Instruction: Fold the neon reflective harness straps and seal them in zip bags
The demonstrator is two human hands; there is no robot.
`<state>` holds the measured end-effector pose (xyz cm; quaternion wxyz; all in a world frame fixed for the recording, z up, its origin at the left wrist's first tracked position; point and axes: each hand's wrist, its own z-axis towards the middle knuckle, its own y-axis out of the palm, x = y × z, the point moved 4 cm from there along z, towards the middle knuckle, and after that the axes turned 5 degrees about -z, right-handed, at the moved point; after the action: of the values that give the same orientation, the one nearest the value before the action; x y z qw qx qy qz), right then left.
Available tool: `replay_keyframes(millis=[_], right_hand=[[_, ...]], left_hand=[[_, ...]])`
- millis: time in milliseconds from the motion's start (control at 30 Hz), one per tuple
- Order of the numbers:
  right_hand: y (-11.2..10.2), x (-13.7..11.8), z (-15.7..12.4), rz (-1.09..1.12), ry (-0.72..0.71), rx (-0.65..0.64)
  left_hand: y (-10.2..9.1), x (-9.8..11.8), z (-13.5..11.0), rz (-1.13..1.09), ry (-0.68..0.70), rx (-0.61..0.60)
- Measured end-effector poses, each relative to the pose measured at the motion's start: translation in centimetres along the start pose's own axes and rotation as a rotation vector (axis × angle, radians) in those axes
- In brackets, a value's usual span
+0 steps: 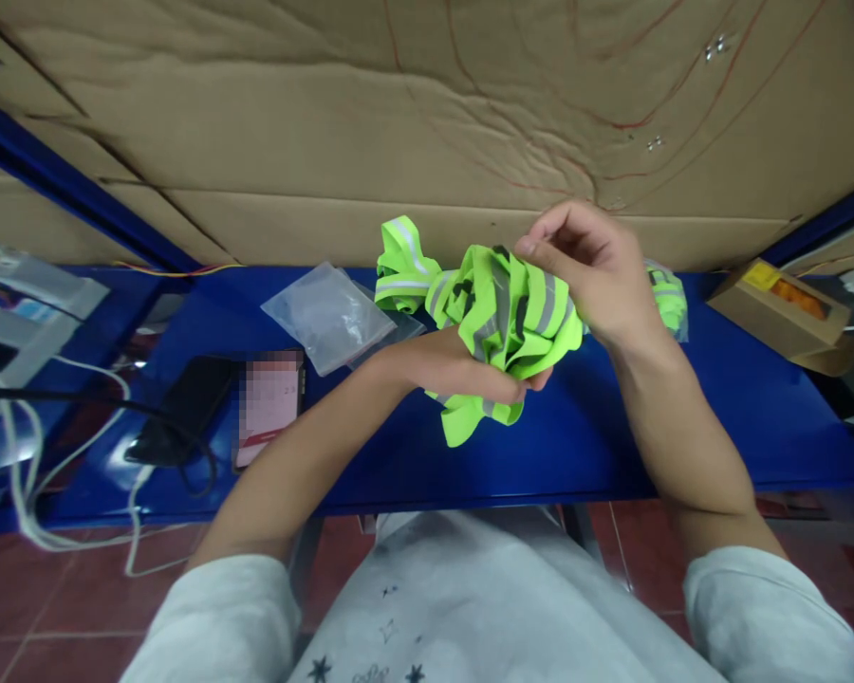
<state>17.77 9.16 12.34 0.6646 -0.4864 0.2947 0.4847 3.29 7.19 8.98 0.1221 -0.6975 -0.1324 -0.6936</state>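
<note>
A bunched neon yellow-green reflective strap with grey reflective stripes and a few black parts is held above the blue table. My left hand is closed around the bundle from below, its fingers mostly hidden behind the folds. At the bundle's upper right edge, my right hand has thumb and forefinger pinched on the strap beside a small black part. More neon strap lies behind to the left, and a loop hangs down below my left hand. To the right of my right wrist sits a neon bundle in clear plastic.
Clear plastic bags lie on the blue table, left of the hands. Further left are a phone with a lit screen, a black device and white cables. A cardboard box stands right. Cardboard sheeting backs the table.
</note>
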Motion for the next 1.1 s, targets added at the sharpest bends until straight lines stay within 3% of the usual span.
replay_keyframes(millis=[100,200,367,500,567,633,700,800,900,967,1100], right_hand=[[-0.6,-1.5,-0.8,-0.259,-0.17,-0.033],[0.1,-2.5,-1.5,-0.363,-0.309,-0.285],[1.0,-2.3,-1.6,-0.256,-0.365,-0.52],[1.6,-1.3,-1.3,-0.129,-0.347,-0.747],[1.7,-1.2,-1.3,-0.106,-0.35,-0.78],[1.5,-1.4,-1.2,-0.125,-0.341,-0.733],[0.8,-1.6,-1.2,-0.218,-0.325,-0.627],[-1.1,-1.7,-1.1,-0.492,-0.336,-0.405],[-2.8,-1.2,-0.8,-0.762,-0.303,-0.206],[-3.1,-0.9,-0.7,-0.861,-0.255,-0.136],[-2.2,-0.9,-0.5,-0.834,-0.259,-0.139]], left_hand=[[-0.8,-0.1,0.0,-0.063,0.02,0.09],[-1.4,-0.5,-0.1,-0.076,0.019,0.056],[-0.6,-2.1,0.1,-0.205,0.005,-0.211],[0.7,-3.8,0.4,-0.394,-0.038,-0.323],[1.3,-4.1,0.4,-0.415,-0.071,-0.402],[1.5,-3.9,0.4,-0.436,-0.061,-0.426],[0.6,-3.4,0.5,-0.391,-0.022,-0.308],[-2.2,-2.8,0.5,-0.093,0.018,0.105],[-4.9,-1.5,-0.1,0.199,0.147,0.498],[-5.5,-0.9,-0.4,0.295,0.229,0.591],[-5.3,-1.3,0.1,0.321,0.251,0.583]])
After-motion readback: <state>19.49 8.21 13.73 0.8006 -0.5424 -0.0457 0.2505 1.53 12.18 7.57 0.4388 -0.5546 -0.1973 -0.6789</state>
